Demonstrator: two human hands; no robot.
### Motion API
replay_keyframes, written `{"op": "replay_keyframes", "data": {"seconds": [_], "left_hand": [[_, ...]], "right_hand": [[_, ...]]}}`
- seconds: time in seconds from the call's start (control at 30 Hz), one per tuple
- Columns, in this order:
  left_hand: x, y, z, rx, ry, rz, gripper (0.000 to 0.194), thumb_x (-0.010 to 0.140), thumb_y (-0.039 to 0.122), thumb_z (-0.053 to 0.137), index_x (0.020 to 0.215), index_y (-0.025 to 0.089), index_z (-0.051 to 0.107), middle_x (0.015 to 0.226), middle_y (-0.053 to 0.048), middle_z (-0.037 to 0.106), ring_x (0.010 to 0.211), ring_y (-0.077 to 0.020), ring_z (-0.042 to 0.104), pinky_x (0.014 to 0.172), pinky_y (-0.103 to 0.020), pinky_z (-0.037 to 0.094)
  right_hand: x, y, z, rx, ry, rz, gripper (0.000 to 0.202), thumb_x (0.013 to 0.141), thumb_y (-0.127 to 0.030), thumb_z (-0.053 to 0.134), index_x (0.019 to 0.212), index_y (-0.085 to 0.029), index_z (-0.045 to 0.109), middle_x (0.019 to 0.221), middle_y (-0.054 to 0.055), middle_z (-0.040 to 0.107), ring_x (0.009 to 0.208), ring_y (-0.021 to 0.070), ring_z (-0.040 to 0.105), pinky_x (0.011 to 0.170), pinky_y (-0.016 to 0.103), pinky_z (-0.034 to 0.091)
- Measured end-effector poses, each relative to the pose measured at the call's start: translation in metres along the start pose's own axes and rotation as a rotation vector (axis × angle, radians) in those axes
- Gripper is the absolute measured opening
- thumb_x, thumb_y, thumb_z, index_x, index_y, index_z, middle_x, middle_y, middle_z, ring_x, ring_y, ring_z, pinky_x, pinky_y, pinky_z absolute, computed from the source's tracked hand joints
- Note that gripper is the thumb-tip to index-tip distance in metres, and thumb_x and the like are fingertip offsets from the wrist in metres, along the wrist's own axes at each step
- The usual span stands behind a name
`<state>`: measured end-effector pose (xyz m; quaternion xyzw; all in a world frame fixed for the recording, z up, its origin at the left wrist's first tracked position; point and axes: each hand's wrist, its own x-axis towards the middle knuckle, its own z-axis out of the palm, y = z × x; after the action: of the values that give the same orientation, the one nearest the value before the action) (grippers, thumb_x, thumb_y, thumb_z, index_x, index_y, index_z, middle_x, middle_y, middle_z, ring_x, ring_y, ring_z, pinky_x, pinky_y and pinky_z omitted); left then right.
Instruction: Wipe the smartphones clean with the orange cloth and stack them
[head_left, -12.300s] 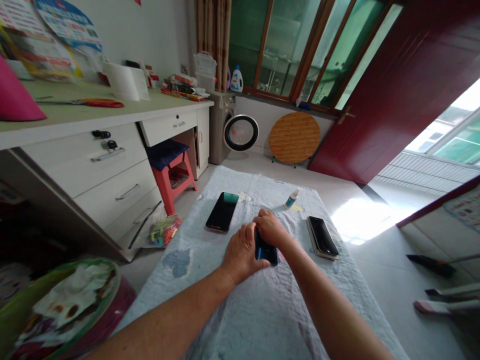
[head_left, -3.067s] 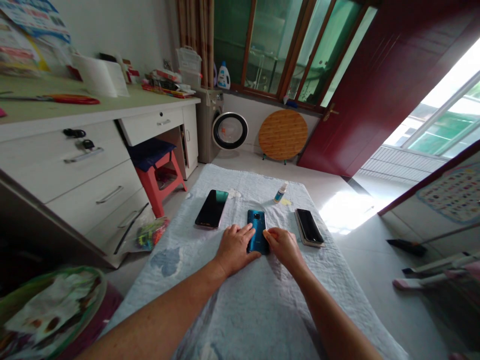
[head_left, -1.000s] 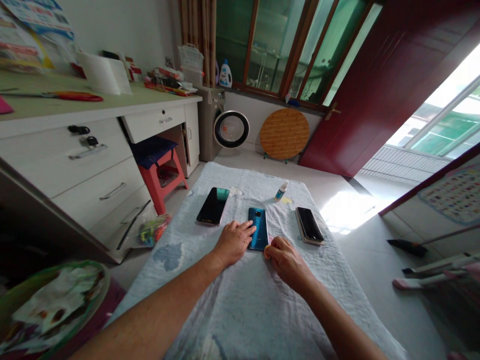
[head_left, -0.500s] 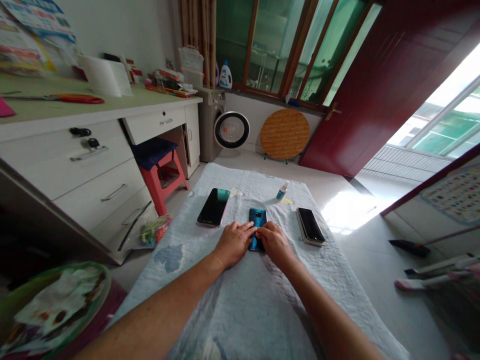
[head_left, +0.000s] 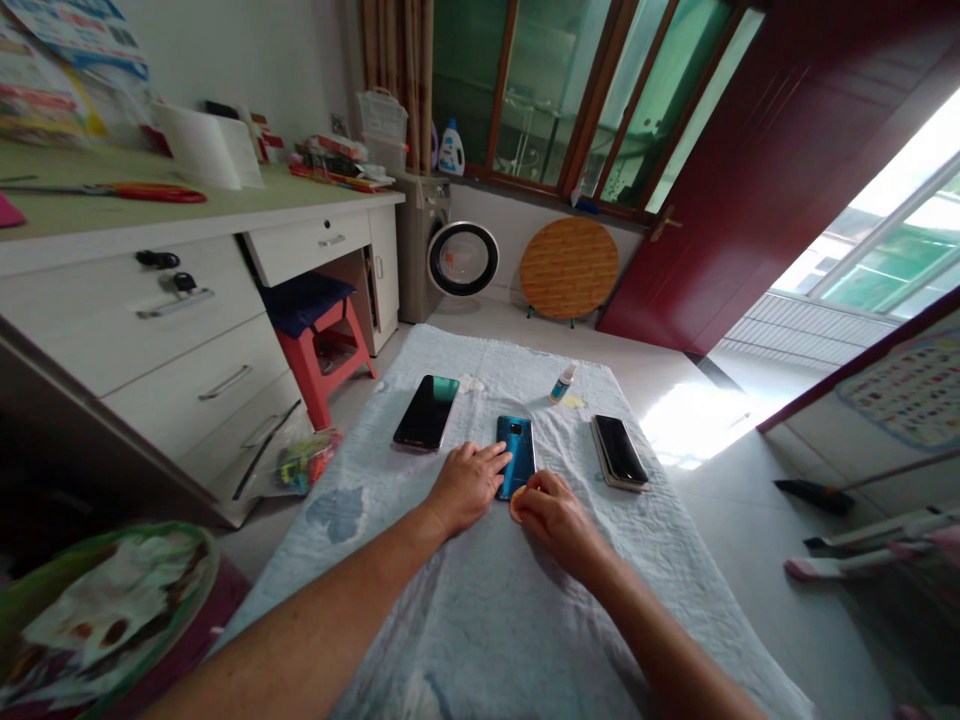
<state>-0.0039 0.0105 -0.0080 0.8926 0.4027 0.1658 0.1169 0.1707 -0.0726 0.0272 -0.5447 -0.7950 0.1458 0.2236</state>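
Light blue quilted cloth (head_left: 480,620) covers the work surface, and farther back in the room stand a front-loading washing machine (head_left: 422,240) and a round wooden tabletop (head_left: 569,267). On this cloth, between the two hands, lies a blue smartphone (head_left: 523,455) with its back and camera block turned up. Left hand (head_left: 466,485) lies flat, its fingertips resting on the phone's left side without wrapping around it. Right hand (head_left: 555,515) pinches a small orange pad (head_left: 516,506) at the phone's lower end. To my judgement, the step in hand is rubbing the back cover, now near the bottom edge; a further stroke would call for light, even pressure, with the left fingers holding the phone from sliding.

Near the far edge stands a small spray bottle (head_left: 562,382). One black-screened phone (head_left: 426,412) lies to the left, and another dark phone (head_left: 619,448) lies to the right, upon some pale thing which may be its case.

Much of the pad is hidden behind the right fingers, so its full shape and material I cannot tell. Left thumb is also difficult to see, and both forearms are cut off by the lower border.
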Motion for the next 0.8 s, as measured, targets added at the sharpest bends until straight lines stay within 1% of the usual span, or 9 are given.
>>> {"op": "replay_keyframes", "data": {"seconds": [0.13, 0.33, 0.57, 0.67, 0.8], "left_hand": [[0.0, 0.0, -0.001, -0.009, -0.001, 0.003, 0.039, 0.092, 0.028, 0.05, 0.13, 0.027, 0.056, 0.143, 0.002, 0.051, 0.104, -0.0239, 0.053, 0.095, -0.039, 0.041], [0.002, -0.001, 0.002, -0.008, -0.014, -0.002, 0.039, 0.092, 0.029, 0.05, 0.131, 0.028, 0.056, 0.143, 0.001, 0.05, 0.106, -0.0233, 0.053, 0.095, -0.039, 0.041], [0.002, -0.001, 0.003, 0.008, -0.012, 0.007, 0.038, 0.094, 0.028, 0.047, 0.13, 0.027, 0.056, 0.143, 0.001, 0.051, 0.106, -0.0239, 0.053, 0.094, -0.039, 0.041], [0.001, 0.0, 0.0, -0.017, -0.015, 0.004, 0.038, 0.094, 0.029, 0.046, 0.131, 0.027, 0.056, 0.143, 0.0, 0.05, 0.106, -0.024, 0.053, 0.093, -0.038, 0.041], [-0.001, 0.0, -0.003, -0.046, -0.019, 0.001, 0.039, 0.093, 0.025, 0.046, 0.131, 0.027, 0.056, 0.143, 0.0, 0.05, 0.105, -0.0237, 0.053, 0.093, -0.038, 0.041]], "right_hand": [[-0.002, 0.002, 0.0, -0.027, 0.013, 0.035, 0.016, 0.091, -0.017, 0.052, 0.082, -0.02, 0.064, 0.09, 0.004, 0.055, 0.085, 0.0149, 0.053, 0.078, 0.025, 0.043], [0.008, 0.005, 0.008, -0.112, 0.032, 0.015, 0.016, 0.091, -0.012, 0.049, 0.079, -0.017, 0.06, 0.084, 0.004, 0.056, 0.079, 0.0138, 0.051, 0.074, 0.023, 0.04], [0.02, -0.001, 0.018, -0.212, 0.002, -0.023, 0.016, 0.091, -0.012, 0.05, 0.08, -0.016, 0.061, 0.083, 0.003, 0.057, 0.076, 0.0131, 0.05, 0.072, 0.023, 0.038], [0.025, -0.005, 0.025, -0.241, 0.017, -0.042, 0.015, 0.091, -0.013, 0.051, 0.082, -0.017, 0.062, 0.083, 0.003, 0.058, 0.074, 0.0134, 0.05, 0.071, 0.024, 0.037], [0.031, -0.009, 0.032, -0.247, 0.032, -0.061, 0.012, 0.09, -0.013, 0.052, 0.088, -0.017, 0.064, 0.086, 0.004, 0.059, 0.077, 0.0142, 0.051, 0.071, 0.024, 0.036]]}}
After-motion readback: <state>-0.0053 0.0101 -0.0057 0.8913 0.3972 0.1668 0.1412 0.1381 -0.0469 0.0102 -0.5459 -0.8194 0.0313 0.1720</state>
